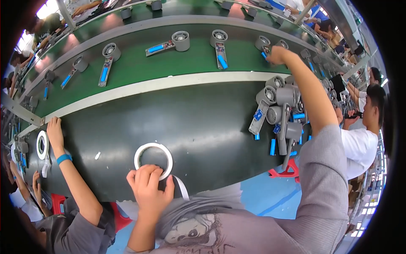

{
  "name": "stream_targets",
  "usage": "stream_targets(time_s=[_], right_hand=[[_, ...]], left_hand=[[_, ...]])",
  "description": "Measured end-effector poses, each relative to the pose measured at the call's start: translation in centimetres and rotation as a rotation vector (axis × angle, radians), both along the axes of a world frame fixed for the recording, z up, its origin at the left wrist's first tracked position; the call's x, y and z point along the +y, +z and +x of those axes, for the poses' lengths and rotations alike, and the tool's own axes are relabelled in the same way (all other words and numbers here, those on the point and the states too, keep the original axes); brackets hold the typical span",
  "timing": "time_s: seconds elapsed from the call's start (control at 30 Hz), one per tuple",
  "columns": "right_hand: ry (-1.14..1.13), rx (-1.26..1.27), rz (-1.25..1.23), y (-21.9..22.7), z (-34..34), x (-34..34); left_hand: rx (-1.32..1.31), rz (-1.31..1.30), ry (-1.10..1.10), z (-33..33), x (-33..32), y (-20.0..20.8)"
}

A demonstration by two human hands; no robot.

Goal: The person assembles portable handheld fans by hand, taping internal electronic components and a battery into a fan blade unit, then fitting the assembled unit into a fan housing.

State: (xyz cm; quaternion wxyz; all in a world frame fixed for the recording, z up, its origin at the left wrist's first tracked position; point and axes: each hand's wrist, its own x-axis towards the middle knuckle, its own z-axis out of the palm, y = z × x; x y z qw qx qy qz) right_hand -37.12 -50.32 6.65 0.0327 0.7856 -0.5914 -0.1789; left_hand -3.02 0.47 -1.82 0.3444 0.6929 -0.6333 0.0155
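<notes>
My left hand (pixel 150 186) is closed on the near rim of a roll of white tape (pixel 136 157), whose loose end trails toward the table's front edge. My right arm stretches out to the green conveyor belt. There my right hand (pixel 281 56) has its fingers curled at an opened grey handheld fan (pixel 262 41) with a blue battery in its handle; the fingertips are partly hidden. Below that arm, a pile of grey handheld fans (pixel 284 96) lies on the table, several with their handles opened and blue batteries (pixel 272 147) showing.
More opened fans (pixel 180 41) lie spaced along the belt, behind a pale rail (pixel 169 80). On the left, a co-worker's hand (pixel 55 132) rests at the rail beside another tape roll (pixel 42 145). Another person (pixel 359 142) sits to the right. A red stool (pixel 289 170) stands below the table edge.
</notes>
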Motion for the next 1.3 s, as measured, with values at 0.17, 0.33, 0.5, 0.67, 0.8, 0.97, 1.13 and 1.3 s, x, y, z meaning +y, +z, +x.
stream_targets(time_s=[0.17,0.33,0.5,0.67,0.8,0.97,1.13,1.3], right_hand=[[-0.146,0.066,0.215,-4.1,0.1,-4.7],[-0.102,-0.302,0.187,0.0,1.6,-2.7],[0.185,-0.64,0.262,3.7,2.9,5.9],[0.276,-0.957,0.399,5.8,6.4,22.6],[0.322,-1.373,0.468,-0.5,7.0,31.5],[0.159,-1.485,0.378,-5.7,7.7,37.3],[0.198,-1.198,-0.195,-8.7,6.3,38.1],[0.127,-1.065,-0.205,-9.4,5.4,38.2]], left_hand=[[0.01,0.031,0.017,-0.7,-0.1,-0.2],[-0.007,0.012,-0.017,-1.2,-0.1,-0.5],[-0.011,-0.042,-0.028,-1.9,-0.6,-0.8],[0.471,-0.092,-0.077,-3.3,-2.7,1.1],[0.963,0.028,-0.385,-6.3,-6.9,2.1],[1.277,0.374,-0.446,-7.8,-8.5,1.8],[0.864,0.429,-0.397,-9.0,-10.3,2.6],[0.55,0.563,-0.345,-9.8,-12.6,3.1]])
